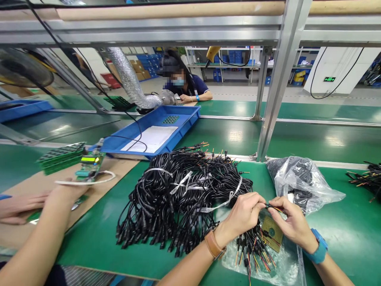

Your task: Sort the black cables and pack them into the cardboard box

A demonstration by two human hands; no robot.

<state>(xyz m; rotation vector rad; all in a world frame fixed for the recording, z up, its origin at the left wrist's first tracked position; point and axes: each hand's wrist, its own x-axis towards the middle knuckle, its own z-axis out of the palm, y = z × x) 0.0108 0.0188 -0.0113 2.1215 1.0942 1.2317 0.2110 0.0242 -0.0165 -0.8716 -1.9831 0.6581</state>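
My left hand (244, 214), with a brown strap on its wrist, and my right hand (293, 223), with a blue band on its wrist, meet over the green mat. Both pinch one short black cable with coloured wire ends (272, 207). Under my hands lies a small brown square board (272, 235) on a clear plastic bag (268, 264). Several short cables with red and yellow ends (253, 248) lie on that bag. A large heap of bundled black cables (178, 194), tied with white straps, sits just left of my left hand.
A co-worker's arm (38, 238) and hand (18, 206) rest at the left on cardboard, beside a small green display board (89, 163). A blue tray (157, 133) stands behind the heap. A plastic bag of parts (300, 180) lies right. Another person (186, 85) sits across the line.
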